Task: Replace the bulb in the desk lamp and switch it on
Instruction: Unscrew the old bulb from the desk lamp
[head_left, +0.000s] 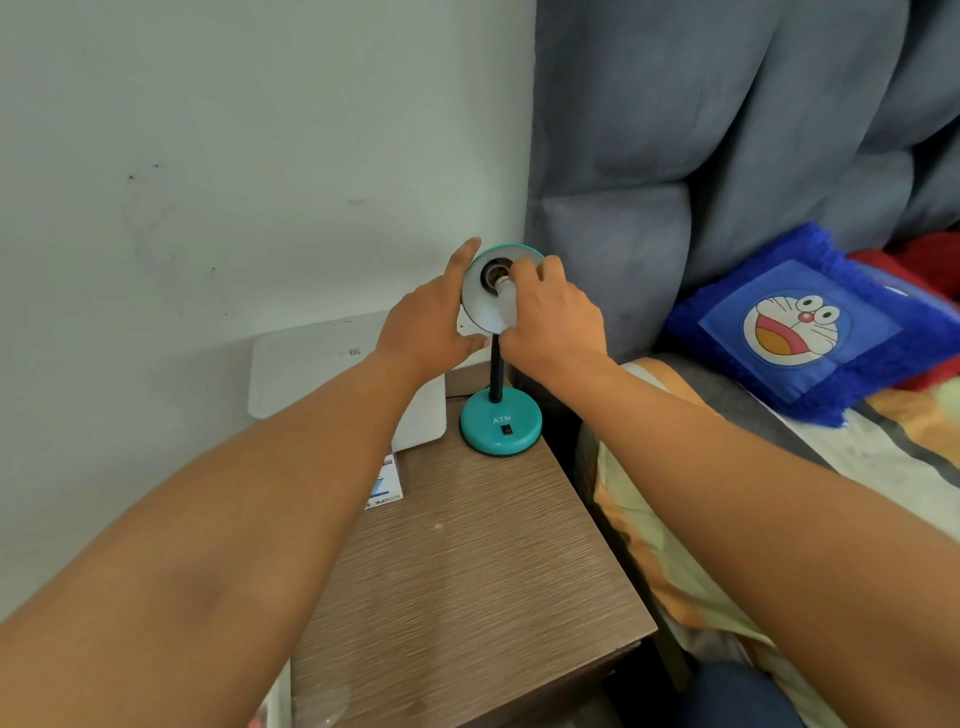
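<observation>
A small teal desk lamp stands at the back of a wooden bedside table (467, 561). Its round base (500, 427) carries a black rocker switch (506, 429), and a black flexible neck rises to the shade (480, 301), which is tilted so that its white inside and dark socket face me. My left hand (428, 325) grips the shade's left rim. My right hand (550, 317) holds a white bulb (506, 301) with its metal screw end right at the socket mouth. The lamp is unlit.
A white flat box (311, 364) leans on the wall behind the table, with a small printed carton (384, 486) at the table's left edge. On the right is a bed with a patterned sheet, a blue cartoon cushion (800, 327) and a grey padded headboard.
</observation>
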